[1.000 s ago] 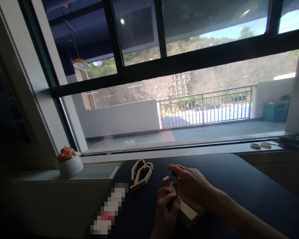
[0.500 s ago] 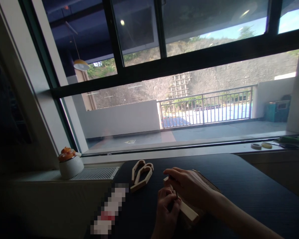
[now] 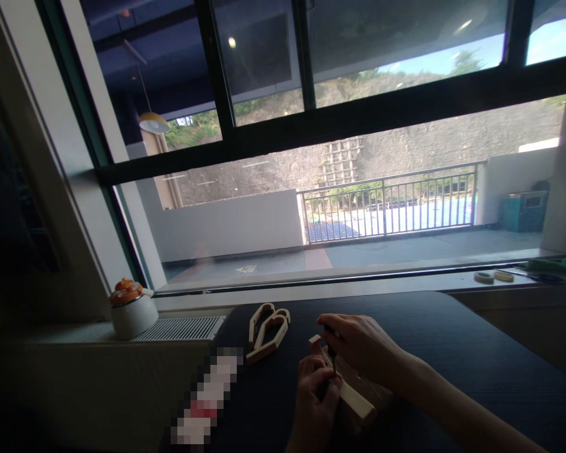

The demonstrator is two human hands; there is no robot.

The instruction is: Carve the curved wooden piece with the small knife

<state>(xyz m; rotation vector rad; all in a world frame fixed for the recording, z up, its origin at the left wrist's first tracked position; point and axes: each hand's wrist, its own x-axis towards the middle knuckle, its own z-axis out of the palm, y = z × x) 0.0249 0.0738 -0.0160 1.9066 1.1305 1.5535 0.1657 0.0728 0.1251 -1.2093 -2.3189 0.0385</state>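
My left hand (image 3: 317,393) is closed around a pale wooden piece (image 3: 358,402), with thumb and fingers pinched near its middle. Its straight end reaches toward me, and the far end (image 3: 314,340) shows a curve. In my right hand (image 3: 353,336) is a screwdriver (image 3: 332,360) with a dark handle, its thin shaft slanting down to the wood by my left fingertips. The tip is hidden there. Under the wood lies something clear and shiny, like a plastic bag (image 3: 358,377). Left of my hands, curved wooden pieces (image 3: 270,333) rest on the table.
The dark table (image 3: 434,333) stands against a window sill (image 3: 405,283). A white pot with an orange lid (image 3: 133,311) sits at the left beside a vent grille (image 3: 183,328). Tape rolls (image 3: 483,277) lie on the sill at right. A blurred patch (image 3: 207,396) covers something at the table's left edge.
My right hand has lifted slightly and shifted right, uncovering the screwdriver shaft and the wood's curved far end. My left hand keeps its hold in the same place.
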